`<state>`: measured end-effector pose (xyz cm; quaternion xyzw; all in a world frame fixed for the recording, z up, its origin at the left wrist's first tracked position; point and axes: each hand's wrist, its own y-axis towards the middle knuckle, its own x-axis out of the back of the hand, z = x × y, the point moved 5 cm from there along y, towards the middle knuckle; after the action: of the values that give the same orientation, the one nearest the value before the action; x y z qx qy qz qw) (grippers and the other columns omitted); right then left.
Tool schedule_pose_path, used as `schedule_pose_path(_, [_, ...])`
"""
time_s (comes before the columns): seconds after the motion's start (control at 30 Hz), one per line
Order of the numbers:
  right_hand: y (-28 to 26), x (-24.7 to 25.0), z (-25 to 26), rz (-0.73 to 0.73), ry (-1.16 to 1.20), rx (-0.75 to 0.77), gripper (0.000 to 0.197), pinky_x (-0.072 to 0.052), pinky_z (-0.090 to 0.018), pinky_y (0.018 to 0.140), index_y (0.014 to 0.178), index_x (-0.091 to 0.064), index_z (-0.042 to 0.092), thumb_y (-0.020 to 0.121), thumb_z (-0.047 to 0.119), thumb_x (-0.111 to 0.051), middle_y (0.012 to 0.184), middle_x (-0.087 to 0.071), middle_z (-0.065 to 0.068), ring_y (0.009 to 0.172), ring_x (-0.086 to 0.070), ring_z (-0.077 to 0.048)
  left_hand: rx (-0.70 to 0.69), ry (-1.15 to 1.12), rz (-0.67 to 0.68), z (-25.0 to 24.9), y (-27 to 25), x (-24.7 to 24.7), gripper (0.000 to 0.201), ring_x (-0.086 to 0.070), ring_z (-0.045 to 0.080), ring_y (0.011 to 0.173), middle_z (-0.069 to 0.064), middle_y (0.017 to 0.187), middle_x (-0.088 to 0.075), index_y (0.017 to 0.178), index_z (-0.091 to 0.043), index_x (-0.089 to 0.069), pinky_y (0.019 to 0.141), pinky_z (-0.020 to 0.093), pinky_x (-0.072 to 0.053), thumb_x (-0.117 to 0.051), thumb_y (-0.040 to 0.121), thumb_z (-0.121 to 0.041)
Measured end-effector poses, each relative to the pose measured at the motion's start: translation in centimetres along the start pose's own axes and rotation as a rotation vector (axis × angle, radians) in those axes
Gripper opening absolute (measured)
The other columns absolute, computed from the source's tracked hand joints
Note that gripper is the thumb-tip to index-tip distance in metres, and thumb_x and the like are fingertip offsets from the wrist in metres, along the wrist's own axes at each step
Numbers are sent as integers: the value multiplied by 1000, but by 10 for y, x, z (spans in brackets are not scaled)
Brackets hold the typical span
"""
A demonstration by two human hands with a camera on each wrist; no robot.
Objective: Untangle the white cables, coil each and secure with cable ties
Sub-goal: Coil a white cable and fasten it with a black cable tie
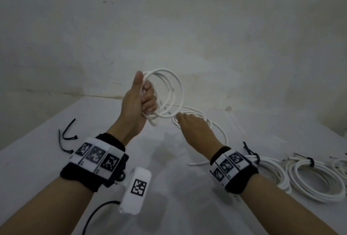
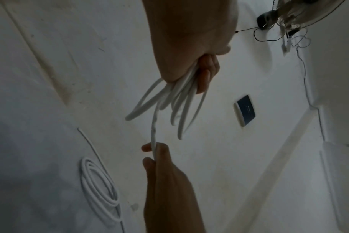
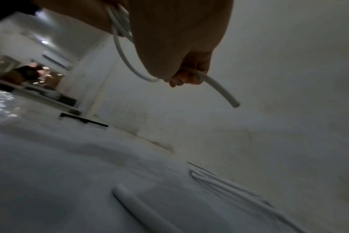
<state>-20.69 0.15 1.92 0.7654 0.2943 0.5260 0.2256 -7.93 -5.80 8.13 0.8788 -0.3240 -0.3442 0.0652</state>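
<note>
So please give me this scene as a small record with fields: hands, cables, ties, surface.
left hand: grips a raised coil of white cable
right hand: pinches the cable's loose strand just below the coil
tied coils: lying on the table at the right, each with a black tie
spare ties: black, loose, on the table at the left
table: white cover

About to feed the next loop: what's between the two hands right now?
One taut run of the white cable, from the coil gripped in the left hand to the right hand pinching it. Nothing else; clearest in the left wrist view.
</note>
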Motion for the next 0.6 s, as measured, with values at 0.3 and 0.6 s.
schedule_pose_path(0.3, [0, 10, 58, -83, -92, 186, 15, -15, -24, 40, 73, -45, 14, 78, 6, -35, 54, -46, 3, 41, -42, -13, -144, 600, -87, 22, 10, 26, 42, -26, 4, 38, -9, 45, -33, 70, -15, -41, 39, 17, -23, -25, 101, -39])
schedule_pose_path(0.6, [19, 55, 70, -82, -141, 377, 36, -23, -26, 41, 69, -70, 19, 76, 7, -37, 70, -63, 0, 43, -50, -16, 106, 857, 272, 48, -4, 35, 47, -38, 9, 48, 0, 55, -44, 67, -16, -47, 51, 24, -30, -43, 90, -58])
